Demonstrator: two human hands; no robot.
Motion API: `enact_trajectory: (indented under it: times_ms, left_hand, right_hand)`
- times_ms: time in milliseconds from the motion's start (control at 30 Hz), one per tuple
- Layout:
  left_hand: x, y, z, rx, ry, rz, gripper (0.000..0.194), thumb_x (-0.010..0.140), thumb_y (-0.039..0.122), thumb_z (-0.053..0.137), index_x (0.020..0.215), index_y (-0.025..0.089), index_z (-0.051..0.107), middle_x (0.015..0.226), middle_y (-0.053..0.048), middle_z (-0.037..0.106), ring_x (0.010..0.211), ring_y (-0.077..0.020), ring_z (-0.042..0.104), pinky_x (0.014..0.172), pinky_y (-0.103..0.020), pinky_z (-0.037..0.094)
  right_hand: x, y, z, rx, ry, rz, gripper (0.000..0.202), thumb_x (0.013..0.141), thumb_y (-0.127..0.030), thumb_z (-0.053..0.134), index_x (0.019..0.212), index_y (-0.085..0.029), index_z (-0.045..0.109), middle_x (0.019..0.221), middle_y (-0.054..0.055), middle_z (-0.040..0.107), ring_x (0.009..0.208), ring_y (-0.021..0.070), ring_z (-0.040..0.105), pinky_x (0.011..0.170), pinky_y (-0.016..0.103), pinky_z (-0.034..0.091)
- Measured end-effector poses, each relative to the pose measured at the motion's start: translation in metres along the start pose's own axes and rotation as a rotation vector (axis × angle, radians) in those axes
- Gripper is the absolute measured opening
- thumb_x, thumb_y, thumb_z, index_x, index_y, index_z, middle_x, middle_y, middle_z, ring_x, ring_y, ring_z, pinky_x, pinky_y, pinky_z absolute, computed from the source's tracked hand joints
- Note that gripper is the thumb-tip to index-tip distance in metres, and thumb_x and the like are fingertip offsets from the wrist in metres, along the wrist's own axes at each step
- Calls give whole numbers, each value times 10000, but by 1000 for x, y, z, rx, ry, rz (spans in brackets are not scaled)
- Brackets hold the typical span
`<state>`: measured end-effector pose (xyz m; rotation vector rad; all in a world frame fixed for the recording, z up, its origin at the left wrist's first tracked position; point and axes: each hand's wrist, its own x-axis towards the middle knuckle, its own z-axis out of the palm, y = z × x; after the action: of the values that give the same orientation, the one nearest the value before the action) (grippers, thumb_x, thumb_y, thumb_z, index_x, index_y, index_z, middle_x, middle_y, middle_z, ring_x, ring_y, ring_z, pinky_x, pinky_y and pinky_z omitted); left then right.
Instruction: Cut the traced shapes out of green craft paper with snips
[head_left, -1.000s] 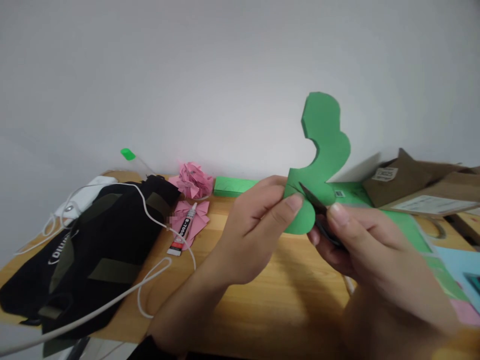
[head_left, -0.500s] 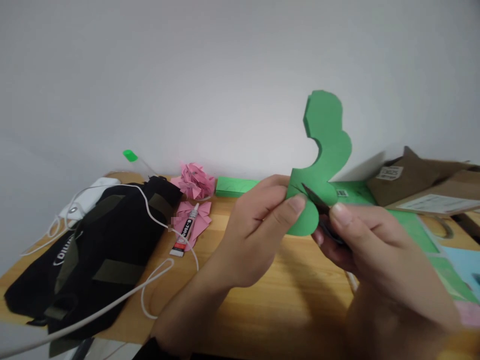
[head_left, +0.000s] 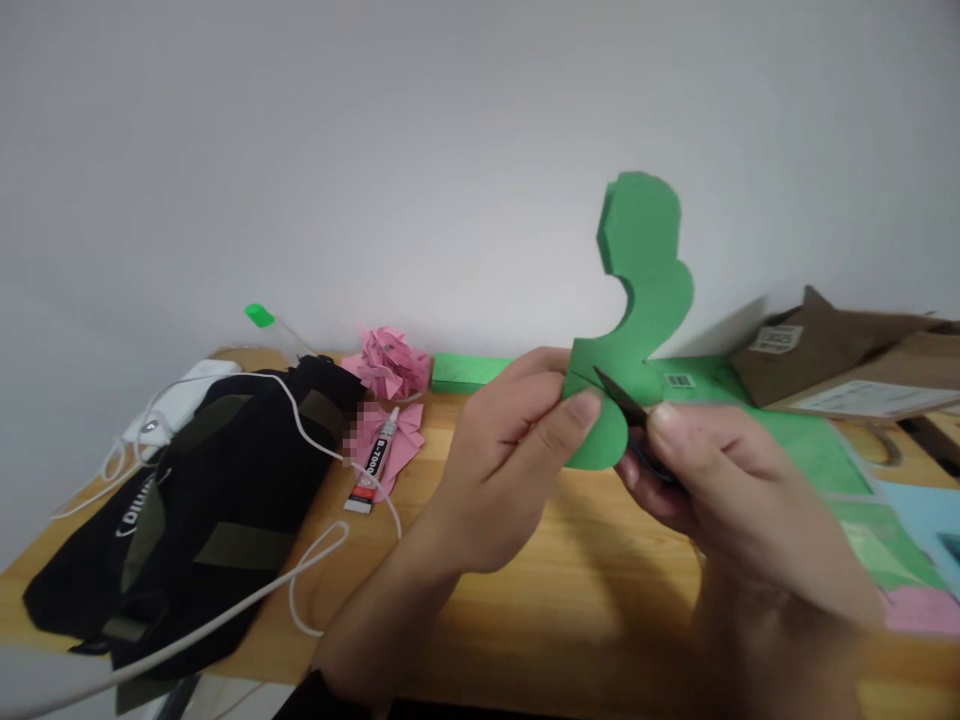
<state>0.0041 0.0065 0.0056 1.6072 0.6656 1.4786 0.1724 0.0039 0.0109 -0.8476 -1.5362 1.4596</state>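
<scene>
A folded, layered piece of green paper (head_left: 645,235) with a wavy cut outline stands up in front of me. My left hand (head_left: 510,460) pinches its lower part between thumb and fingers. My right hand (head_left: 731,485) is closed around dark scissors (head_left: 624,400), whose handles are mostly hidden by the fingers. The scissors' pointed tip lies at the lower part of the paper, near my left thumb. A thin line runs across the paper beside the tip; I cannot tell whether it is a cut or a drawn mark.
On the wooden table (head_left: 592,600) lie a black bag (head_left: 240,480), a white cable (head_left: 217,615), a glue tube (head_left: 373,460) on pink paper, a pink paper flower (head_left: 390,362) and a green paper stack (head_left: 469,372). Rightward are a cardboard box (head_left: 840,345) and green sheets (head_left: 806,450).
Both hands, the paper and the scissors appear slightly further left in view, while the bag appears shifted right. The grip of each hand stays the same.
</scene>
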Motion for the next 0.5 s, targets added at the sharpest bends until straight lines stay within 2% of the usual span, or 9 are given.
enact_trajectory:
  times_ms: [233,500]
  left_hand:
    - [-2,1,-5,-60,37,44,284,983,238,532,729,179,645,909,-49,663,862,-170,613,804,-316,502]
    - [-5,8,-10,-114,73,94,293,981,218,532,711,182,640,906,-48,653,872,-169,605,815,-328,495]
  right_hand:
    - [5,-14,8,-23,-55,41,562,965,-576,537,566,-185,478,473,-58,358,428,60,247,377,212,172]
    - [5,-37,14,-64,-119,187,572,941,-619,540,569,-194,449,451,-75,315,397,47,196,343,200,109]
